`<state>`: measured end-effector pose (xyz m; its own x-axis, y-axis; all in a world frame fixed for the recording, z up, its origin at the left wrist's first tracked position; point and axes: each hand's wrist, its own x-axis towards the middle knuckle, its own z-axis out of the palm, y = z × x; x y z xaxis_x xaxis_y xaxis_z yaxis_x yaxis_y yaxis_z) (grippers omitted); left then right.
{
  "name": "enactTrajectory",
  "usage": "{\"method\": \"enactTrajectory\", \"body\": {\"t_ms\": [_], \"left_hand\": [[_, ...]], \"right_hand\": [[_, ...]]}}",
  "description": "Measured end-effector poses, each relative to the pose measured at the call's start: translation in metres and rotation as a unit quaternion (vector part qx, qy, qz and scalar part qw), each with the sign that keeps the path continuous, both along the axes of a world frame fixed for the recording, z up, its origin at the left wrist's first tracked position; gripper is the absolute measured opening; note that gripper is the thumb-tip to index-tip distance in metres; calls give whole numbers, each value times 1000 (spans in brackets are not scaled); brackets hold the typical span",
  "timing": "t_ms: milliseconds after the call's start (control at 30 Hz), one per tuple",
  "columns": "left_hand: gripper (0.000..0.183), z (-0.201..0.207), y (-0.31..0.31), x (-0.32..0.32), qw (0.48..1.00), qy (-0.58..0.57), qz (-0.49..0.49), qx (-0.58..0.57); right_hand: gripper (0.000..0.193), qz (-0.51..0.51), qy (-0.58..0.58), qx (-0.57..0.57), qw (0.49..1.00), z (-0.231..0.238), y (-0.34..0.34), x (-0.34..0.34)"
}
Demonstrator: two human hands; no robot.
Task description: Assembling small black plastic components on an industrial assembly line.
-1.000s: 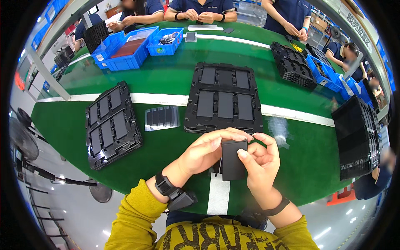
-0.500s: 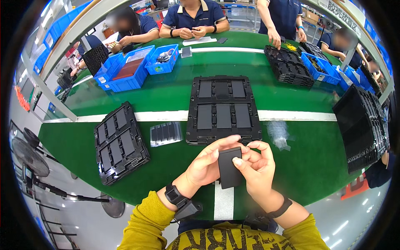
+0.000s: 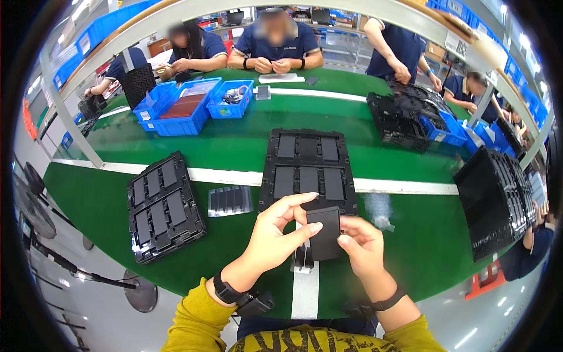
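I observe the bare left hand (image 3: 267, 234) grasping a matte black, flat rectangular block (image 3: 324, 242) between thumb and fingers, thumb laid on its front face. The bare right hand (image 3: 365, 246) is positioned at the block's right edge, fingers curled; I cannot tell whether it pinches the edge or only touches it. I locate the block above the green tabletop (image 3: 416, 237), on the near side of a black, rectangular moulded plastic tray (image 3: 308, 162) holding grey rectangular panels (image 3: 311, 182). To the left, I identify a clear flat plastic sheet (image 3: 230, 201) with dark strips; to the right, crumpled clear plastic film (image 3: 379, 208)
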<state>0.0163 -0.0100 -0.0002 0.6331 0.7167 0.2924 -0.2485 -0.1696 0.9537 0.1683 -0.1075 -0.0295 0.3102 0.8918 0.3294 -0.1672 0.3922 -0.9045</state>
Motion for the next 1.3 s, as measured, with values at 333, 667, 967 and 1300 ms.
{"method": "enactTrajectory", "body": {"t_ms": [333,667,967,1300], "left_hand": [[41,10,-8,-4,995,-84,14,-57],[45,-56,12,-26,894,311,-87,312],[52,-56,3,-26,836,357,-46,414],[33,-15,23,-35,987,-61,-112,99]], "right_hand": [[51,314,177,-42,932,3,5,0],[44,296,244,11,923,-9,4,10],[45,310,249,18,917,-12,4,9],[46,372,252,-120,885,-16,-6,-7]]}}
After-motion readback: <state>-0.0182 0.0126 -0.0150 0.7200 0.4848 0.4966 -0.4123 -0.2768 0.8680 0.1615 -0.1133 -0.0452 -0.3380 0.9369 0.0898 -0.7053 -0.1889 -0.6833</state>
